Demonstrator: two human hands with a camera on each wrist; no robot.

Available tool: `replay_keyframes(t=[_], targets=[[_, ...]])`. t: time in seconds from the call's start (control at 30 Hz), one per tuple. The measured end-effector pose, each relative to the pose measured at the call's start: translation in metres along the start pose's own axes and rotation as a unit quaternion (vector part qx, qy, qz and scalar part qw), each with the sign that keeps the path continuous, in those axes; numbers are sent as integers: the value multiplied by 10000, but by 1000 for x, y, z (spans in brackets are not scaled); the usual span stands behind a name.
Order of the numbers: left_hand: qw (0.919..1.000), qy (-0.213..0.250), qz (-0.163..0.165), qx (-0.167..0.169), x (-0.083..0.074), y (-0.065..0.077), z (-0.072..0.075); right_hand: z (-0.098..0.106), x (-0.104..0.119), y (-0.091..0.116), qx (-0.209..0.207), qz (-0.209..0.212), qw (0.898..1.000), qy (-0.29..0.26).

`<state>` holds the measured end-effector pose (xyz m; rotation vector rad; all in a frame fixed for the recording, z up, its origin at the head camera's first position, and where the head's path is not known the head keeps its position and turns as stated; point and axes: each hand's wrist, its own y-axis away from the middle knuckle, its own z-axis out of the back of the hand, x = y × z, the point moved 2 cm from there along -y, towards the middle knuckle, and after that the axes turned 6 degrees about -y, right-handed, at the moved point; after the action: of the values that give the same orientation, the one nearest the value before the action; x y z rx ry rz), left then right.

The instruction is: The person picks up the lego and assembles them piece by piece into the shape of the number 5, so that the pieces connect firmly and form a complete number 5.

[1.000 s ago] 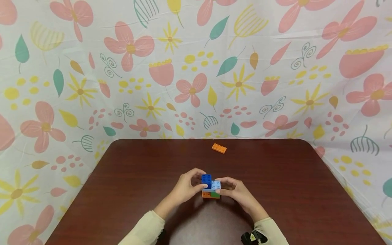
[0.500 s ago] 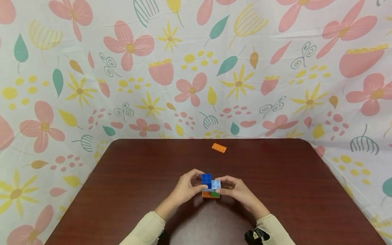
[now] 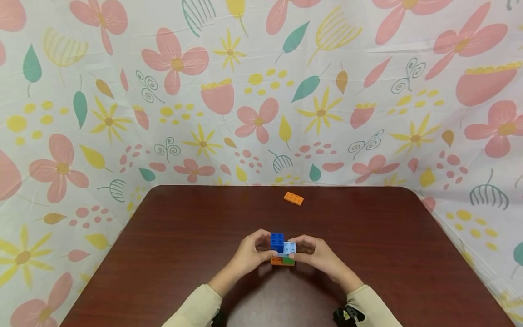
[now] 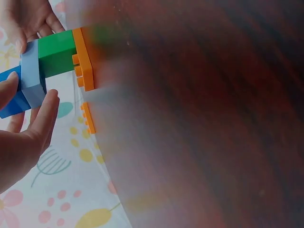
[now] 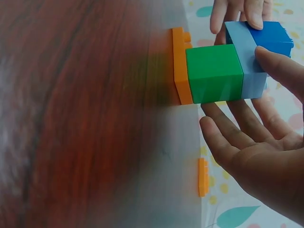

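Observation:
In the middle of the table stands a small stack of toy building bricks. Its base is an orange plate [image 3: 276,261], with a green brick [image 5: 214,73] on the right half. A light blue plate [image 3: 289,247] bridges over the green brick, and a dark blue brick [image 3: 277,242] tops its left end. My left hand [image 3: 249,254] holds the dark blue brick, thumb on the near side and fingers behind. My right hand [image 3: 320,259] pinches the right end of the light blue plate, its thumb showing in front. The far fingertips are partly hidden.
A loose orange plate [image 3: 293,198] lies studs up near the table's far edge, beyond the stack. Brown wood-grain table [image 3: 184,227] surrounds the hands. Behind it hangs a flower-patterned cloth [image 3: 257,150].
My left thumb has slid slightly lower on the dark blue brick. The right forearm has swung a little outward to the right. The stack keeps its place and both hands keep their hold.

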<state>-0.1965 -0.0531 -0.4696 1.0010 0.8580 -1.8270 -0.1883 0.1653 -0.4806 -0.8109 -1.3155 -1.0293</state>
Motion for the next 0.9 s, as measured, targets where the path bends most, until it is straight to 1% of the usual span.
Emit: replay_keyframes(t=[0.13, 0.4, 0.7, 0.9], targets=[[10000, 26, 14, 29, 1, -1, 0, 2, 1, -1, 107, 41, 9999, 91], [9998, 204, 45, 7, 3, 0, 0, 9, 7, -2, 547, 289, 9970, 461], [9996, 283, 10, 7, 2, 0, 1, 17, 12, -8, 1108, 520, 9898, 724], [9998, 190, 33, -10, -6, 1, 2, 24, 16, -13, 1407, 556, 9829, 1053]])
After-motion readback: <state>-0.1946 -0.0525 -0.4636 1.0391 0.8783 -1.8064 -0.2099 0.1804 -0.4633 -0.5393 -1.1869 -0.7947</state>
